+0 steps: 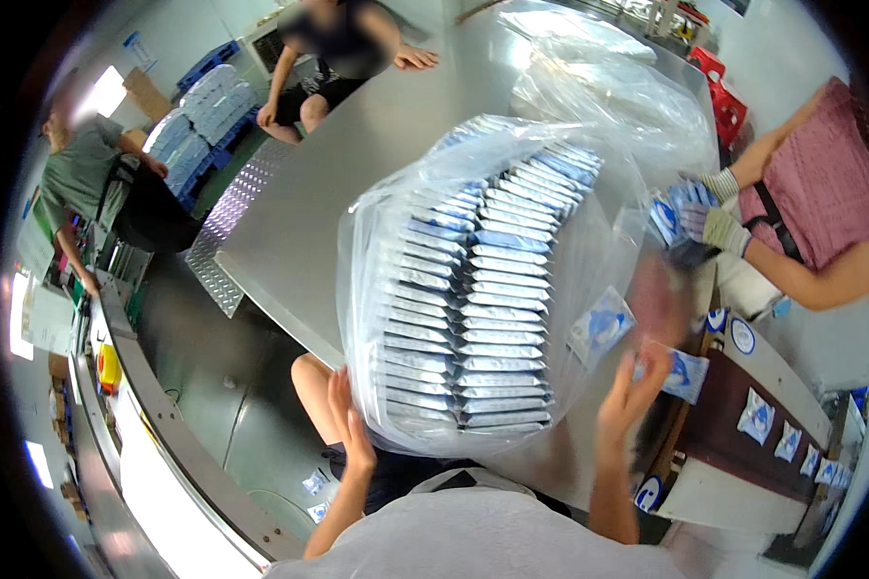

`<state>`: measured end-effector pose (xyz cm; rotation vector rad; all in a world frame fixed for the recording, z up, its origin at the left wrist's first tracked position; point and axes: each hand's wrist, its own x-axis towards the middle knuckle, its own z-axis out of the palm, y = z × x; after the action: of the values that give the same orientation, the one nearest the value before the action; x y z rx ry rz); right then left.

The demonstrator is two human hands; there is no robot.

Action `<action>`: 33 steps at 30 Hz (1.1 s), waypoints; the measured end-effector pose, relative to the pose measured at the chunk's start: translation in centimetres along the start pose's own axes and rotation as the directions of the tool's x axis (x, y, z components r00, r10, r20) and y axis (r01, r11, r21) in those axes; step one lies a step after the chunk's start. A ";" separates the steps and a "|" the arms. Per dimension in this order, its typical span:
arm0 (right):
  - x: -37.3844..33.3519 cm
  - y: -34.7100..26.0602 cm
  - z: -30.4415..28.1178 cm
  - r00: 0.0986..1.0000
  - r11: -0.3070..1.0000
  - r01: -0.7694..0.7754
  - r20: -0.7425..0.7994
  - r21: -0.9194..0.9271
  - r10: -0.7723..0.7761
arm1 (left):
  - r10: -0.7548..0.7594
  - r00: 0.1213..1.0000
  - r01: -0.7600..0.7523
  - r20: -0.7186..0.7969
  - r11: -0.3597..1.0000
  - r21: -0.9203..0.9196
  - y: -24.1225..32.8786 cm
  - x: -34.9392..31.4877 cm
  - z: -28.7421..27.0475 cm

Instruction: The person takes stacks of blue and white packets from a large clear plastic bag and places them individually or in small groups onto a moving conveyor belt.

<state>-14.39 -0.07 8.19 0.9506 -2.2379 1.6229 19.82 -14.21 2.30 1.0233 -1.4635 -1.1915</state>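
A large clear plastic bag lies on the metal table in front of me, holding two long rows of blue-and-white packets stacked on edge. My left hand rests against its lower left side, fingers stretched out. At the right, my right hand has thumb and fingers apart, with nothing visible between them. Its fingers overlap the left edge of a blue-and-white packet at the end of the conveyor. Another loose packet lies beside the stacked rows. A reddish blur above my right hand is unclear.
A brown conveyor belt at the right carries several spaced packets. Across from it, a co-worker's gloved hands hold packets. More clear plastic covers the table's far end. A person sits beyond the metal table; another stands left.
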 end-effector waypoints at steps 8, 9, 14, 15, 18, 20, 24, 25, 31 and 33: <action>-15.3 0.1 4.8 0.468 0.835 -0.517 0.754 -0.190 0.461 | -0.333 0.919 0.357 -0.210 0.930 0.087 0.5 -2.4 6.4; -14.9 -1.6 6.1 0.672 0.791 -0.607 0.582 0.078 0.458 | -0.327 0.925 0.358 -0.194 0.920 0.158 0.1 -1.5 5.9; -15.6 0.8 7.9 0.744 0.887 -0.427 0.626 0.177 0.233 | -0.315 0.933 0.337 -0.173 0.934 0.117 -1.9 1.3 3.8; -16.7 2.6 8.3 0.707 0.928 -0.366 0.667 0.060 0.236 | -0.314 0.931 0.337 -0.187 0.935 0.109 -1.3 1.4 3.9; -13.0 1.4 4.6 0.708 0.974 -0.211 0.700 0.086 0.092 | 0.002 0.981 0.115 -0.194 0.799 0.590 5.7 -0.7 5.5; -9.7 0.0 -1.0 0.661 0.993 -0.082 0.750 0.089 -0.013 | 0.459 0.861 -0.253 -0.217 0.758 0.601 7.3 -2.2 6.6; -0.5 2.9 -14.7 0.769 0.982 0.036 0.633 -0.188 0.093 | 0.589 0.793 -0.610 0.157 0.768 0.196 9.6 -5.1 11.9; 3.9 0.4 -18.4 0.673 0.884 -0.362 0.573 -0.297 0.468 | 0.567 0.744 -0.632 0.353 0.769 0.096 8.4 -5.5 12.8; 12.3 20.5 -42.9 0.784 0.433 0.086 0.329 -0.897 0.526 | 0.304 0.471 -0.521 0.828 0.853 -0.016 11.3 -5.1 24.7; 12.5 22.4 -45.1 0.650 0.277 0.071 0.255 -0.958 0.716 | 0.242 0.433 -0.458 0.868 0.889 -0.019 10.5 -4.9 26.3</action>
<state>-46.36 40.42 14.05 0.6691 -3.3202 -0.4069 -5.43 -2.80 10.05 0.1152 -2.5037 -1.2817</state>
